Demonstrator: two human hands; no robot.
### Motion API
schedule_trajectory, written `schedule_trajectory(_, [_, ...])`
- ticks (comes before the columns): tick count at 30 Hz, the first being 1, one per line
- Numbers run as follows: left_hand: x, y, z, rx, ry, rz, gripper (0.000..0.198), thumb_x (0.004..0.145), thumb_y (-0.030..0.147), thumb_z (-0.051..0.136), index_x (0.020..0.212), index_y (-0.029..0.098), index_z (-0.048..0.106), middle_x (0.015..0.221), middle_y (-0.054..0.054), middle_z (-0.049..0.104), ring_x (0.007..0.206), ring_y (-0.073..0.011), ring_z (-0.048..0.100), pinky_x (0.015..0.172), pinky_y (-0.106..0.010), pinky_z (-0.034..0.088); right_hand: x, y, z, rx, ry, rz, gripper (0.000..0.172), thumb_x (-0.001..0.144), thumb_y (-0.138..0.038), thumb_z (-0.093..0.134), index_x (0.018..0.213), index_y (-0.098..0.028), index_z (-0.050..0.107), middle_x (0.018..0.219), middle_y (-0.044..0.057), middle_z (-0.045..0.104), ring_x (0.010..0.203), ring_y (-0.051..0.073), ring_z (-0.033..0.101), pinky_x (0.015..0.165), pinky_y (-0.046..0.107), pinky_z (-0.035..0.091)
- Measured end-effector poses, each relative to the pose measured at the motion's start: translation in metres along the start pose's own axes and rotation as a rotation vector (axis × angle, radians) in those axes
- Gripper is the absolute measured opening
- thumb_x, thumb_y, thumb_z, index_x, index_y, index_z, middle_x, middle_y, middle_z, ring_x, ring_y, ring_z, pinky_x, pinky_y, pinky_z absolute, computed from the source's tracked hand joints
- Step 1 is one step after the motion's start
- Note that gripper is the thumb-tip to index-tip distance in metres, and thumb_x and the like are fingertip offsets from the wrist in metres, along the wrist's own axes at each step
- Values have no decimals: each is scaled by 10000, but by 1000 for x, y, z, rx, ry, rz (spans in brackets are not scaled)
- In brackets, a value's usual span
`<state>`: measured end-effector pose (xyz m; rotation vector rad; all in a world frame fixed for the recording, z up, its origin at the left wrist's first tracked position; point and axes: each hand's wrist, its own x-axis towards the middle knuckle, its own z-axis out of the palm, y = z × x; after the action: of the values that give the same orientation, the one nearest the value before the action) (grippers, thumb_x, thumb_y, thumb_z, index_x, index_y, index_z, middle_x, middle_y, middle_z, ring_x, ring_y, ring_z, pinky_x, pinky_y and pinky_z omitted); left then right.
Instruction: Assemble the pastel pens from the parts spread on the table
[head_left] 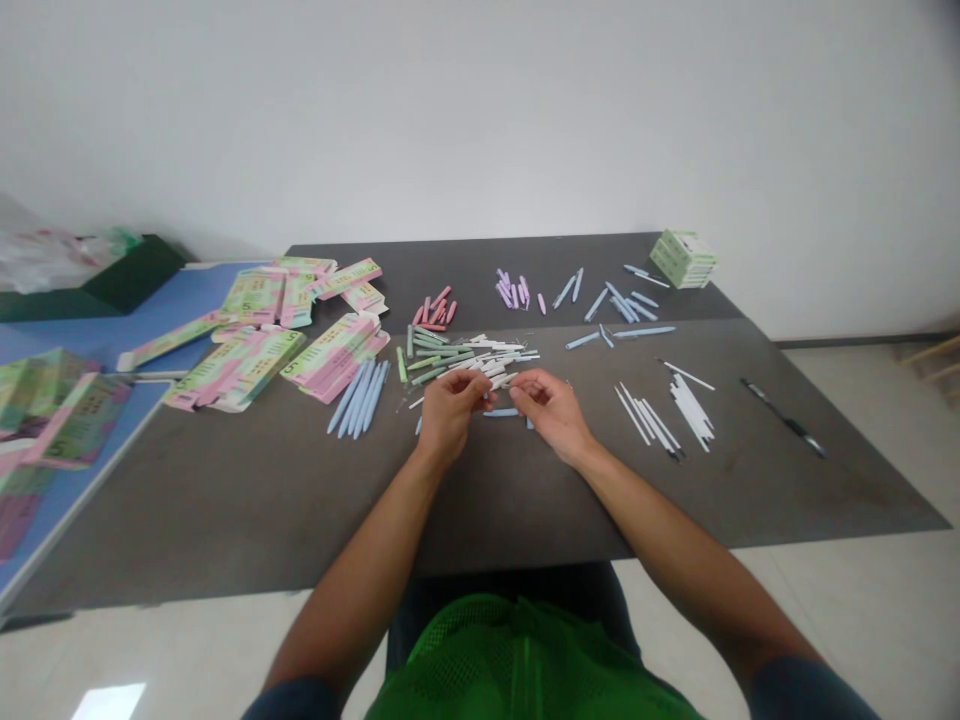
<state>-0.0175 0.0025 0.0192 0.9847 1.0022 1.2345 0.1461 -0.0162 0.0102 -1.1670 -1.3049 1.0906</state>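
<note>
My left hand (454,402) and my right hand (553,412) face each other over the near side of the table, a small gap between their fingertips. Both are closed in a pinch; whatever lies in the fingers is too small to make out. Just beyond them is a mixed pile of white pen parts (495,365) and green pen barrels (435,350). A light blue barrel (501,413) lies between the hands, close to the right fingers. To the left, a row of light blue pens (360,400) is lined up side by side.
Flat printed boxes (337,350) are heaped at left. Red caps (439,310), purple caps (512,290) and blue barrels (626,305) lie farther back. White refills (691,410) and a black pen (784,418) are at right. A green box (682,260) stands at the back corner.
</note>
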Motion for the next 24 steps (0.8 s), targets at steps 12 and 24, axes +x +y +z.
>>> schedule_trajectory(12, [-1,-1,-4,108,-72,47,359,659,372,860,901,137,739,722,0,654,583,-84,517,545,-216,408,-1,4,-4,-209,54,-137,181,865,-367,635,943,-213,688,761,11,619,672,156,550,631,288,456])
schedule_trajectory(24, [0,3,-5,145,-93,30,319,650,376,869,791,128,726,676,-7,655,568,-89,522,546,-221,418,0,3,-7,-170,-6,-114,193,861,-379,642,945,-210,686,782,13,643,663,154,544,627,288,436])
